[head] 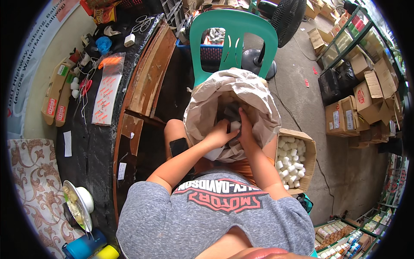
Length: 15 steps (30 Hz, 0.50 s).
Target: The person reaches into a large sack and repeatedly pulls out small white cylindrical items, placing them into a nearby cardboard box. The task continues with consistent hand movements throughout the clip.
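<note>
Both hands are inside the mouth of a pale, crumpled sack (pixel 202 106), which stands between my knees with its rim rolled outward. My left hand (pixel 221 133) holds a small white cylindrical piece (pixel 235 125) between thumb and fingers. Close against it, my right hand (pixel 247 128) has a dark grey, sheet-like piece (pixel 231 111) at its fingers and palm. Part of the right fingers is hidden, and the sack's depth is in shadow. To the right of the sack, an open cardboard box (pixel 310 162) contains many similar white cylinders (pixel 291 162).
A green plastic chair (pixel 233 22) stands just ahead, by a black fan (pixel 288 22). At left, a black-covered table (pixel 85 162) bears a plate of food (pixel 77 205) and a blue tumbler (pixel 85 244). A phone (pixel 179 147) lies on my left thigh. Cartons (pixel 343 116) are stacked at right.
</note>
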Motion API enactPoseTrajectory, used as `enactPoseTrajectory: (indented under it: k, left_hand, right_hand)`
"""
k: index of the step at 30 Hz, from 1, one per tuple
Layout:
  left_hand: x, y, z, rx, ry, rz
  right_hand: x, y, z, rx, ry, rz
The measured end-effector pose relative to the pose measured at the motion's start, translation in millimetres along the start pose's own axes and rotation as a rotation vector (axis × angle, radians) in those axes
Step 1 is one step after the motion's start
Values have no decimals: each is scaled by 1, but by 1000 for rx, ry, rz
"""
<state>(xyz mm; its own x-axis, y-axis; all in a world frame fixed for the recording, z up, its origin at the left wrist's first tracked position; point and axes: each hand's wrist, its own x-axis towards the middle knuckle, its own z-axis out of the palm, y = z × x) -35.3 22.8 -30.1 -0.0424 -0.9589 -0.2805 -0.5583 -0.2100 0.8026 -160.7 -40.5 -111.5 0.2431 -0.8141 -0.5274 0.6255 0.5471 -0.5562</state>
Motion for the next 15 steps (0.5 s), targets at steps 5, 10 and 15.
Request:
enactPoseTrajectory:
  k: [5,10,15]
  left_hand:
    - [-4,1,-4,-9,-72,-24]
    - [-4,11,-15,-183,-190,-197]
    - [-4,21,4,-997,257,-248]
  right_hand:
    - [-28,-14,34,-276,186,-189]
    - [-32,-22,37,-289,238,-195]
    - [2,0,5,-87,105,-42]
